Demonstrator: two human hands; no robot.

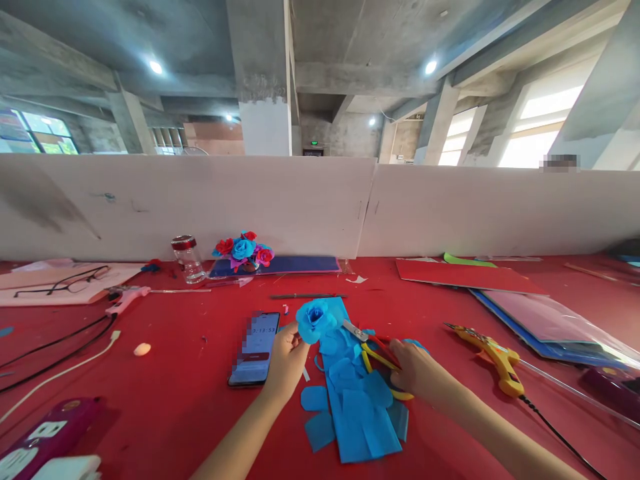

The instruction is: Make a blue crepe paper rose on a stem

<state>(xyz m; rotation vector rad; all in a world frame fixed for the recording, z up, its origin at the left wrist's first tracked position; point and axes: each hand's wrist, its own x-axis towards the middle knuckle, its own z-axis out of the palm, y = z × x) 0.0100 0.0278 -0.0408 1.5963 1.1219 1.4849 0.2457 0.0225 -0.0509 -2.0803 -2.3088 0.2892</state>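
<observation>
My left hand point(289, 353) is closed around the base of a blue paper flower point(315, 320), which faces up with its petals spread. In my right hand point(415, 367) are scissors point(356, 331) with red and yellow handles. Their metal blades point left, close beside the flower; whether they touch it is hard to tell. Beneath both lies a blue paper sheet point(370, 440) with several cut blue petals point(345, 377) strewn over it. More petal pieces point(319, 430) rest on the red table at its left edge.
A phone point(257, 350) lies left of the petals. A yellow glue gun point(493, 360) with a cord lies on the right. At the back stand a glass jar point(188, 260) and a paper flower bunch point(244, 251). Glasses point(65, 283), cables and coloured sheets point(545, 323) lie around the red table point(165, 420).
</observation>
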